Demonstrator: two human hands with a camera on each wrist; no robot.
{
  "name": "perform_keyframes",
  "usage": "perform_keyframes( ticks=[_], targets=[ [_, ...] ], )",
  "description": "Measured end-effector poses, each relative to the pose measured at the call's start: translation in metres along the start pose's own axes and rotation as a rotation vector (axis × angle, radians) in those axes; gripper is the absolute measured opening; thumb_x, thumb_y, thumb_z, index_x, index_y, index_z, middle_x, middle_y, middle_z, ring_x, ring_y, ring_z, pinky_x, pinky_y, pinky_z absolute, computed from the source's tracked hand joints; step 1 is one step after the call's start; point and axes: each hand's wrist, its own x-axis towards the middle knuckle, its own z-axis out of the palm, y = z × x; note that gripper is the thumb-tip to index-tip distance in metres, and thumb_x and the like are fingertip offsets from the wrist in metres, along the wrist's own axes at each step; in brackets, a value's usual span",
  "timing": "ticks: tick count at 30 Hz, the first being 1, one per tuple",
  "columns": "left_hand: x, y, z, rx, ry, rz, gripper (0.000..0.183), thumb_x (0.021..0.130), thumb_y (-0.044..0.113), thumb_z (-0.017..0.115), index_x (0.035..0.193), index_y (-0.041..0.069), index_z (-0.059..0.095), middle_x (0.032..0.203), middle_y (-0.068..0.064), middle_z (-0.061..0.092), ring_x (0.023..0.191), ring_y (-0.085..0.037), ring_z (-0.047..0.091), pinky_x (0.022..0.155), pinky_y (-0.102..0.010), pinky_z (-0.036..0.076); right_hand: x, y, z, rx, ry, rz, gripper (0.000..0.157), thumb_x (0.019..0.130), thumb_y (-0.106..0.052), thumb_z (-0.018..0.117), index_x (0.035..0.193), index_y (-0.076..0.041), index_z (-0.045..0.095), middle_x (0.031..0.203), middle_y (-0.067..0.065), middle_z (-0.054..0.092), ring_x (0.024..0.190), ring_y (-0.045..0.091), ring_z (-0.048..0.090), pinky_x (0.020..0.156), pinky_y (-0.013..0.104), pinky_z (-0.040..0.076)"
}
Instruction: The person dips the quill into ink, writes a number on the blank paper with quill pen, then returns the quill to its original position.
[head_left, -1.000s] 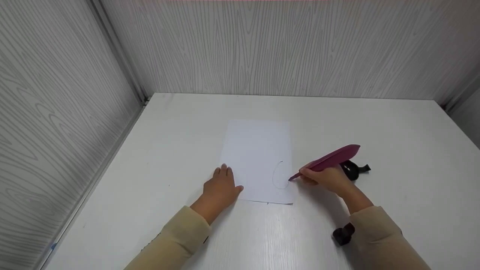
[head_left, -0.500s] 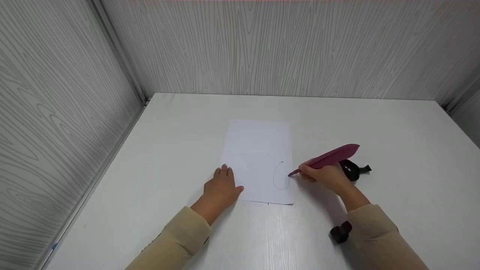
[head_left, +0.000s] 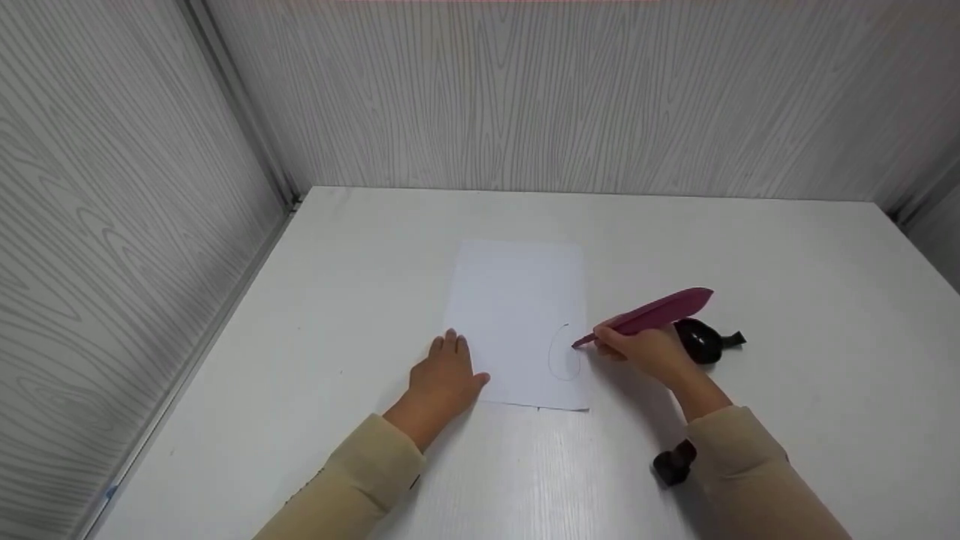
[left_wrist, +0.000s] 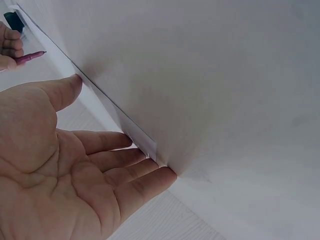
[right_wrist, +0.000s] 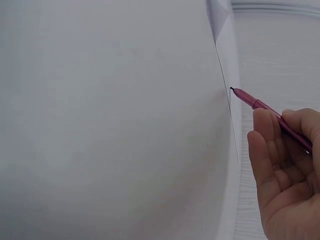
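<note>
A white sheet of paper [head_left: 517, 300] lies flat on the white table. My left hand [head_left: 444, 379] rests on its lower left edge, fingers straight and thumb spread; the left wrist view shows the palm side of that hand [left_wrist: 65, 165] along the paper's edge. My right hand [head_left: 645, 351] pinches a magenta feather pen [head_left: 667, 311] between thumb and fingers. In the right wrist view the pen's dark tip [right_wrist: 232, 89] is at the paper near its right edge. A thin curved line [head_left: 551, 360], like a tall U, runs over the lower right of the sheet.
A round black object [head_left: 699, 342] with a short neck lies behind my right hand. Beside the right sleeve [head_left: 739, 450] sits a small black piece [head_left: 673, 465]. Grey wood-grain panels [head_left: 487, 97] stand at the back and left of the table [head_left: 360, 255].
The pen tip has moved upward and slightly left with my right hand, and the drawn line's right side has grown longer. My left hand stays on the paper.
</note>
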Motion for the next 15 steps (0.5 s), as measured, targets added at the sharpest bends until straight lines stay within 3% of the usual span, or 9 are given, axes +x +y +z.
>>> perform_keyframes(
  ticks=[9, 15],
  targets=[
    [0.0022, -0.0002, 0.0022, -0.003, -0.019, -0.008, 0.073, 0.096, 0.041, 0.054, 0.145, -0.007, 0.029, 0.152, -0.021, 0.026, 0.139, -0.033, 0.024, 0.1, -0.047, 0.039, 0.0032, -0.0019, 0.0053, 0.0, 0.01, 0.04, 0.035, 0.086, -0.033, 0.072, 0.104, -0.003, 0.07, 0.087, 0.007, 0.072, 0.078, 0.016, 0.065, 0.073, 0.025, 0.051],
    [0.002, -0.0013, 0.0029, -0.007, -0.022, -0.003, 0.073, 0.096, 0.041, 0.054, 0.145, -0.007, 0.029, 0.152, -0.022, 0.025, 0.139, -0.034, 0.024, 0.099, -0.048, 0.04, 0.004, -0.0041, 0.0089, 0.073, 0.006, 0.023, 0.032, 0.086, -0.027, 0.073, 0.104, 0.0, 0.07, 0.086, 0.008, 0.072, 0.077, 0.016, 0.068, 0.073, 0.025, 0.053]
  ],
)
